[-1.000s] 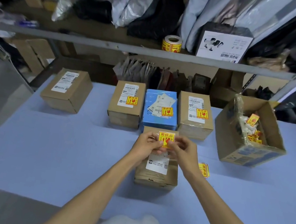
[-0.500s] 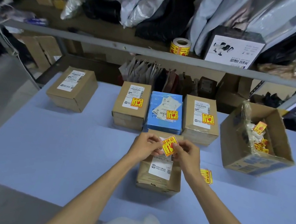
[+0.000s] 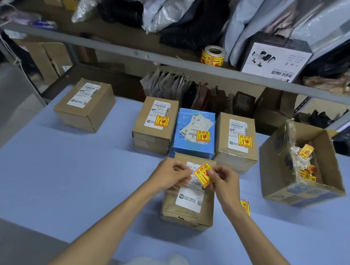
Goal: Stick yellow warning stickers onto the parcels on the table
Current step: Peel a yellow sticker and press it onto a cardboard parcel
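A yellow warning sticker (image 3: 203,174) hangs tilted like a diamond above the near brown parcel (image 3: 188,209). My left hand (image 3: 170,174) pinches its left corner and my right hand (image 3: 224,183) pinches its right side. The parcel's white label (image 3: 189,198) shows below my fingers. Behind it stand three parcels with stickers on them: a brown one (image 3: 155,125), a blue one (image 3: 195,135) and another brown one (image 3: 236,140). A brown parcel (image 3: 85,105) at the far left bears only a white label.
An open cardboard box (image 3: 295,188) with sticker scraps stands at the right. A few loose stickers (image 3: 245,207) lie on the blue table (image 3: 64,173) beside my right wrist. A sticker roll (image 3: 213,56) sits on the shelf behind.
The sticker has turned from square-on to a diamond tilt between my fingers. My hands stay over the near parcel.
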Motion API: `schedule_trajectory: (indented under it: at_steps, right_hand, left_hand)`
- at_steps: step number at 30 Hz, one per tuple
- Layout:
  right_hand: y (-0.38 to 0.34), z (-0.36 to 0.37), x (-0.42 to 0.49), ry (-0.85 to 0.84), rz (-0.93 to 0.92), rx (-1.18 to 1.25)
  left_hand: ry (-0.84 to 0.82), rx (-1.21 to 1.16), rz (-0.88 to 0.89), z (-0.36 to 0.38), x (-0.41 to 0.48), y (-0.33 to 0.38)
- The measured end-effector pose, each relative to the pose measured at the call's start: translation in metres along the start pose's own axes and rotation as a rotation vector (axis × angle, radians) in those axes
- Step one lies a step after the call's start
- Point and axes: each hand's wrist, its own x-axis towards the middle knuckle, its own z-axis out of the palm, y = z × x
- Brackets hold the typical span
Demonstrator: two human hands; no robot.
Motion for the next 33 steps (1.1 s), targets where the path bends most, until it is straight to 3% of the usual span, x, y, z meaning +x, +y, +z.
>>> schedule_trajectory:
  at_steps: [29, 33]
  right_hand:
    - [0.0021, 0.0021, 0.0065, -0.022, 0.020, -0.063]
    - [0.0033, 0.0021, 0.0034, 0.050, -0.038, -0.212]
  left_hand:
    - [-0.075, 0.092, 0.001, 0.0035, 0.0061, 0.0034]
    - [-0.081, 0.069, 0.011, 0.0035, 0.0051, 0.0048]
